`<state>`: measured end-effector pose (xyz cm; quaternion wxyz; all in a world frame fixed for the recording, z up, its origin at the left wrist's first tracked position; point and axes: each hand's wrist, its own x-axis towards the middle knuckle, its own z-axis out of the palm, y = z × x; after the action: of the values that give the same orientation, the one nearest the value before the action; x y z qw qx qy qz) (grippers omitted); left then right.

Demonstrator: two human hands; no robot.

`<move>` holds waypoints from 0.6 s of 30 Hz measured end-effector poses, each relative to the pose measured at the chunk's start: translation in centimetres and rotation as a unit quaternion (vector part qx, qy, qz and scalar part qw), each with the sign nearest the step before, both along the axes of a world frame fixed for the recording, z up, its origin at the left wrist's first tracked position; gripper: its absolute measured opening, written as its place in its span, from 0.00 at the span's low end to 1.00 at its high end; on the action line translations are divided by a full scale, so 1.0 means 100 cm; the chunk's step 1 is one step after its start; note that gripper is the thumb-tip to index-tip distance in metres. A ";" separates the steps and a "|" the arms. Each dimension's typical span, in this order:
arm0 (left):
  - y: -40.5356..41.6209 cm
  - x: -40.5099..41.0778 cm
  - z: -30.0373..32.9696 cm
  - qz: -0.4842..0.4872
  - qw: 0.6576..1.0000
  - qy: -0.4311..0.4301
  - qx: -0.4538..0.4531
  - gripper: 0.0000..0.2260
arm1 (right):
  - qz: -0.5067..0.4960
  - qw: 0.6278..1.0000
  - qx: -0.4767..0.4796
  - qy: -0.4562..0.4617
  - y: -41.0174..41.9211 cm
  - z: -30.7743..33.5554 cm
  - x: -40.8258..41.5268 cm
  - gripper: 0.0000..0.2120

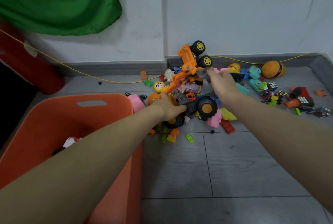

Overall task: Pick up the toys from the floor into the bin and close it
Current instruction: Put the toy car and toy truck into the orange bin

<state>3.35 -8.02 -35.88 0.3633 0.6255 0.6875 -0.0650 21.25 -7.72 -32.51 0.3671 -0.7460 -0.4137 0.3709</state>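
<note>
A heap of toys lies on the grey floor against the wall. My left hand (168, 105) grips the near end of a black toy truck (198, 103) with big orange-hubbed wheels. My right hand (222, 84) holds the far side of the same load, its fingertips pinching a grey part. An orange toy vehicle (191, 58) with yellow-hubbed wheels tilts upward on top of the pile. The orange bin (54, 115) stands open at the lower left under my left forearm, with a small white and red toy (72, 141) inside.
Loose bricks, a pink block (214, 119) and a red plate (228, 126) lie near the truck. To the right are puzzle cubes (272, 85), a teal toy camera (255, 84) and a burger-shaped toy (273, 69). A yellow cord (81, 72) runs along the skirting. Green cloth hangs upper left.
</note>
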 end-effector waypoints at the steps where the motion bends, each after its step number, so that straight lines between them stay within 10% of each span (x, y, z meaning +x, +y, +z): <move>1: 0.000 -0.003 -0.001 0.011 1.000 -0.007 0.002 0.44 | -0.019 1.000 0.007 0.019 0.001 0.006 -0.003 0.15; 8: -0.003 -0.014 -0.001 0.172 0.953 -0.236 -0.079 0.33 | 0.002 0.999 0.018 0.034 -0.001 0.030 -0.044 0.23; 18: 0.016 -0.033 0.008 0.108 0.965 -0.223 0.084 0.11 | -0.039 0.999 -0.002 0.023 0.001 0.043 -0.033 0.27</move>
<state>0.04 -6.44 -35.05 0.4586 0.5743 0.6554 0.1741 17.99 -7.66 -28.24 0.3893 -0.7534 -0.3751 0.3743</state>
